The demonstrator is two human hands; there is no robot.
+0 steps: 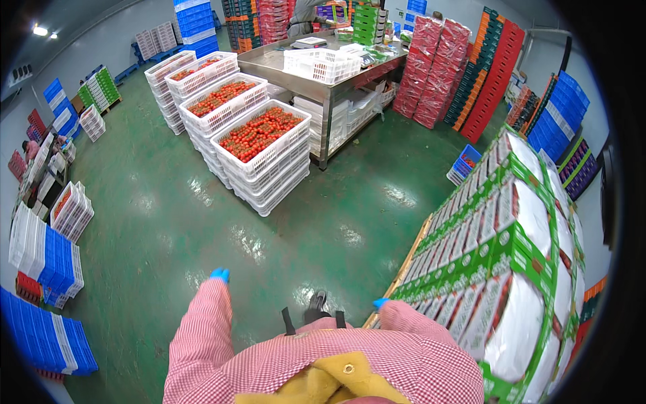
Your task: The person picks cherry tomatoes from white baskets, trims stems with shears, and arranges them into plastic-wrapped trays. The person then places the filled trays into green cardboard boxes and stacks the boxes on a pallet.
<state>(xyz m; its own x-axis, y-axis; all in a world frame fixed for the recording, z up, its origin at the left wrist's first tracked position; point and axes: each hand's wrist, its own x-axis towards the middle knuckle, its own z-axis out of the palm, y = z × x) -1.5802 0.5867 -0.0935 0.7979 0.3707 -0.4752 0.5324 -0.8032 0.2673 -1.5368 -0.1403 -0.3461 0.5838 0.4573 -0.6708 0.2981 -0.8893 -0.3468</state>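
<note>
Blue gloves cover both hands, and red-and-white checked sleeves cover the arms. My left hand (220,274) hangs over the green floor, touching nothing; its fingers are too small to make out. Only a bit of blue glove shows of my right hand (381,302), beside the wooden pallet's edge; whether it touches anything cannot be told. To the right of it rises a strapped pallet load of cartons (474,262) with green bands. Ahead, a white plastic crate of small red tomatoes (260,132) tops a stack, with another tomato crate (217,99) behind it.
A steel table (328,86) carries a white empty crate (323,65) and a scale (309,42). Red wrapped stacks (429,70) stand right of it. Blue crates (50,338) line the left side. A person in grey (303,17) stands behind the table; a person in pink (31,150) is far left.
</note>
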